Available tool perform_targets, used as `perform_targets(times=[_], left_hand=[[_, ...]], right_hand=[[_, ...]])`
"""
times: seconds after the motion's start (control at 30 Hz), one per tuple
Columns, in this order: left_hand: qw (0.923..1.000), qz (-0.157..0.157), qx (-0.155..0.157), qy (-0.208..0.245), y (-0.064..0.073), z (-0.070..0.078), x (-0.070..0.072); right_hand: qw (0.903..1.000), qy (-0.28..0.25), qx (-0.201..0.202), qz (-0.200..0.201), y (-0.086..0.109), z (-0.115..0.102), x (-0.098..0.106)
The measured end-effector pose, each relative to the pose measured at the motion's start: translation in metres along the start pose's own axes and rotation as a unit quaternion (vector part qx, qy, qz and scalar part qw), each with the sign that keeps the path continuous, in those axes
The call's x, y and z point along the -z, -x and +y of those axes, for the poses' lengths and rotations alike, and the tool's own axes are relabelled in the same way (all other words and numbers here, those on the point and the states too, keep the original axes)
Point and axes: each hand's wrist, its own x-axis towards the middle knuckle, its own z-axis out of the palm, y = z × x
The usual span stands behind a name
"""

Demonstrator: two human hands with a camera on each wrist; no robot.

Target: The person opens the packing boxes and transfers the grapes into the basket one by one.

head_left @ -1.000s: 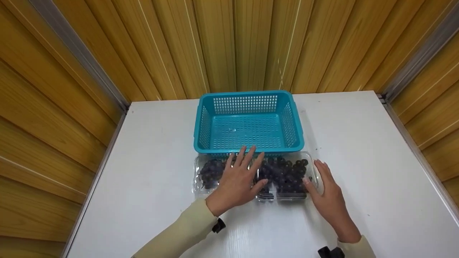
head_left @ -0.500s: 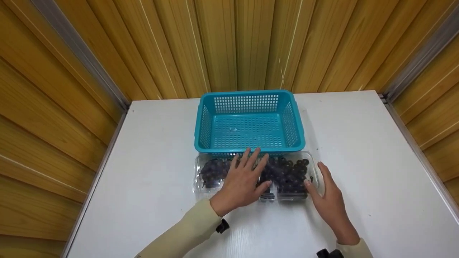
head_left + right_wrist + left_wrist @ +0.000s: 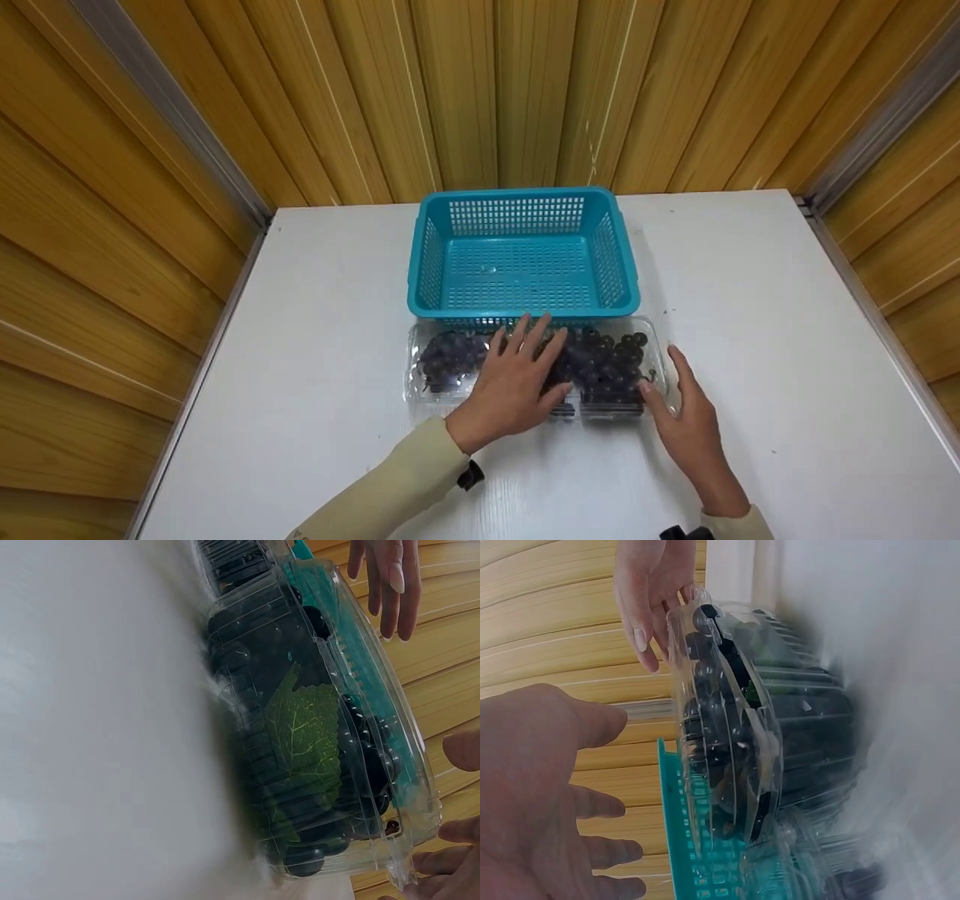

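Note:
Two clear plastic clamshell boxes of dark grapes sit side by side: a left box point(image 3: 450, 364) and a right box point(image 3: 611, 367). Over where they meet, my left hand point(image 3: 514, 386) is spread flat with straight fingers, hiding part of both. The left wrist view has this hand point(image 3: 547, 795) apart from the right box point(image 3: 727, 720). At the right box's right end is my right hand point(image 3: 690, 427), thumb by the front corner and fingers extended along the side. Its fingers point(image 3: 450, 862) reach the lid's edge; contact is hard to tell. A green leaf point(image 3: 304, 739) shows through the wall.
A turquoise plastic basket point(image 3: 523, 311) with nothing in it stands directly behind the boxes. All of this is on a white table point(image 3: 322, 337). Wood-look panels point(image 3: 525, 90) rise at the back and both sides.
My left hand has drifted slightly right over the boxes. The right hand has edged a little toward the front of the table. Boxes and basket stay where they were.

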Motion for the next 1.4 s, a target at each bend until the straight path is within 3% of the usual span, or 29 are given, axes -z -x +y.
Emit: perform_targets(times=[1.4], left_hand=[[0.9993, -0.031, -0.019, -0.005, -0.002, 0.012, -0.011]], right_hand=[[0.9990, -0.029, -0.035, -0.006, 0.008, 0.013, -0.012]])
